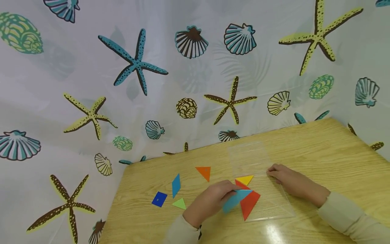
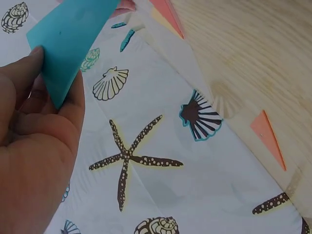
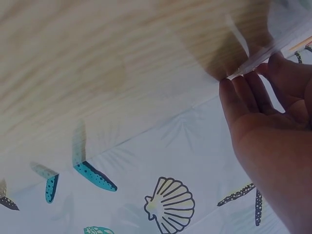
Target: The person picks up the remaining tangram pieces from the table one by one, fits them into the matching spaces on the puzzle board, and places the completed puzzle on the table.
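My left hand (image 1: 211, 200) pinches a large light blue tangram piece (image 1: 234, 200) between thumb and fingers, tilted up above the table. Beneath and beside it lies a red tangram piece (image 1: 251, 204), partly covered by the blue one. A small yellow triangle (image 1: 244, 179) touches or nearly touches the red piece's upper side. Both lie at the left part of a clear plastic case (image 1: 274, 208), which looks spread open. On the case's right edge, my right hand (image 1: 286, 178) pinches the clear plastic with thumb and fingertips, as the right wrist view (image 3: 273, 117) also shows.
Left of the hands lie an orange triangle (image 1: 205, 172), a blue parallelogram (image 1: 176, 185), a dark blue square (image 1: 159, 199) and a light green triangle (image 1: 179, 203) on the wooden table (image 1: 140, 223). A curtain (image 1: 170, 88) printed with shells and starfish hangs behind the table's back edge.
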`<state>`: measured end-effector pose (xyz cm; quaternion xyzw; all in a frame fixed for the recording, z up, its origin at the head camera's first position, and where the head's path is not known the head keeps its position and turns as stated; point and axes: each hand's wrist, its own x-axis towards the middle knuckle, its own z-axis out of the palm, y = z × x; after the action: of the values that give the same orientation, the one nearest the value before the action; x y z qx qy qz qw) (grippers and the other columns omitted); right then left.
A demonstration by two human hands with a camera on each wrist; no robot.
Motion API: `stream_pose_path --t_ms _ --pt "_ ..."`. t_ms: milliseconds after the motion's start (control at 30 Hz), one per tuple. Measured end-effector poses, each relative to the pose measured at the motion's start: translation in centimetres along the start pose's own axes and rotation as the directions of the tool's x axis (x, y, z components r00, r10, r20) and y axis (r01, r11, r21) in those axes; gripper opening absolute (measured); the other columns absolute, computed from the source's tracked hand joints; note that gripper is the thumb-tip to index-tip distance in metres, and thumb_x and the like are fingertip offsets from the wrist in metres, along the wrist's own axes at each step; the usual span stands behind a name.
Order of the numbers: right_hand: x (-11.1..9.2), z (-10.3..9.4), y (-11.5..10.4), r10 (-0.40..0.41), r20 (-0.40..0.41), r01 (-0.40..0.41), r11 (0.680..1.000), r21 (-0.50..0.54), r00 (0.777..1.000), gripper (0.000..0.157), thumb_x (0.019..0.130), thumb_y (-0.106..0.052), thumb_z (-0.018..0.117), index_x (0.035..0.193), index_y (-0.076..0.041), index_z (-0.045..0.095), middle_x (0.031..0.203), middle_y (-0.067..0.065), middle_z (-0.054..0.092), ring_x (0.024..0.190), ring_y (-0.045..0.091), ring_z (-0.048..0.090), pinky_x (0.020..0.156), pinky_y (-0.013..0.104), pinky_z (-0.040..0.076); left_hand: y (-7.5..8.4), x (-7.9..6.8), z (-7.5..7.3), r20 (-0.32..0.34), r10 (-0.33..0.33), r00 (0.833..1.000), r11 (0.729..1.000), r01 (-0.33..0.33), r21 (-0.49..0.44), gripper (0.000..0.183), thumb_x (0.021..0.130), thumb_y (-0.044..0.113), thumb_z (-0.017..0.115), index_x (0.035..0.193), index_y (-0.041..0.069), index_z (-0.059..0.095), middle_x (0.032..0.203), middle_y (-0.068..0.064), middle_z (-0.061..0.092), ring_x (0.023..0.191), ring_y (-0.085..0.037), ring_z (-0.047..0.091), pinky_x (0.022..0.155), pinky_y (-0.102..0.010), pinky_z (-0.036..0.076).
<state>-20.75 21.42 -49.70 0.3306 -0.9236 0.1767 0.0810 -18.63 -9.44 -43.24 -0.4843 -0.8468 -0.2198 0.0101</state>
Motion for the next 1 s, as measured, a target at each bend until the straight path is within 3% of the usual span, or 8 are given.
stream_pose_path --t_ms 167,300,667,800,1000 --pt "0.0 0.1 0.1 -0.013 -0.012 0.013 1.0 -0.003 1.0 0.03 0.082 0.011 0.062 0.111 0.006 0.061 0.112 0.015 0.054 0.104 0.03 0.053 0.083 0.04 0.049 0.6 1.7 1.0 0.051 0.06 0.997 0.998 -0.059 -0.01 0.025 0.098 0.016 0.047 0.12 0.017 0.058 0.114 0.009 0.057 0.103 0.005 0.049 0.088 -0.007 0.036" --pt "0.1 0.1 0.1 -0.021 -0.013 0.021 1.0 -0.011 1.0 0.031 0.082 0.011 0.062 0.112 0.006 0.061 0.113 0.015 0.053 0.104 0.03 0.053 0.083 0.039 0.048 1.4 3.1 1.6 0.114 0.071 0.991 0.997 -0.075 0.035 0.025 0.098 0.017 0.046 0.119 0.016 0.06 0.111 0.009 0.059 0.098 0.004 0.051 0.086 -0.004 0.034" --pt "0.0 -0.1 -0.1 -0.002 -0.007 0.002 1.0 0.019 1.0 0.032 0.082 0.011 0.062 0.113 0.005 0.06 0.113 0.015 0.053 0.105 0.031 0.053 0.084 0.04 0.048 3.2 6.1 3.1 0.203 0.128 0.971 0.991 -0.134 0.014 0.026 0.097 0.02 0.048 0.119 0.015 0.062 0.109 0.01 0.059 0.098 0.009 0.049 0.084 -0.001 0.032" --pt "-0.1 -0.2 0.0 -0.018 -0.025 0.018 0.999 0.031 1.0 0.031 0.081 0.012 0.062 0.112 0.005 0.061 0.112 0.015 0.053 0.104 0.031 0.054 0.083 0.04 0.049 3.3 6.7 3.9 0.221 0.126 0.967 0.99 -0.135 0.026 0.026 0.097 0.02 0.049 0.119 0.016 0.062 0.11 0.011 0.06 0.099 0.01 0.05 0.085 -0.001 0.032" --pt "-0.1 -0.1 -0.1 0.006 -0.011 -0.006 1.0 0.029 1.0 0.031 0.083 0.01 0.061 0.113 0.005 0.06 0.113 0.015 0.053 0.106 0.031 0.053 0.083 0.04 0.049 3.3 6.7 5.1 0.193 0.182 0.964 0.977 -0.2 0.079 0.024 0.095 0.018 0.053 0.115 0.014 0.065 0.106 0.009 0.062 0.096 0.006 0.053 0.084 -0.001 0.032"
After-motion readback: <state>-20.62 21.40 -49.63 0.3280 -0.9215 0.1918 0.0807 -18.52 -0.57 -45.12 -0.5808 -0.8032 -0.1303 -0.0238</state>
